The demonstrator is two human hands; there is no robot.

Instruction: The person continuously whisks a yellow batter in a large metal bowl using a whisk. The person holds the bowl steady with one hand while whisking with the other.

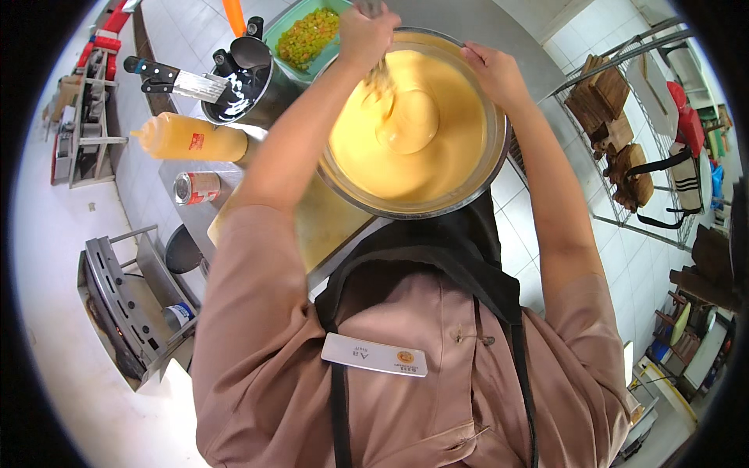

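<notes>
A large metal mixing bowl (501, 158) stands before me, holding a thick, smooth yellow cream (450, 169). My left hand (368, 35) grips the upright handle of a wire whisk (381, 79), whose blurred wires dip into the left part of the cream. A glossy rounded swirl lies beside the whisk. On the bowl's far right rim, my right hand (494, 73) is closed around the edge. Behind my left hand is a green plastic container (279, 29) of diced, mostly green and orange pieces (307, 41).
Left of the bowl are a metal canister (281, 93) with knives (181, 82) and black-handled utensils, a yellow-filled squeeze bottle (196, 137), a tin can (197, 188) and a cutting board (327, 216). A wire rack (638, 231) with wooden boards (597, 88) stands right; a cooking appliance (126, 304) stands lower left.
</notes>
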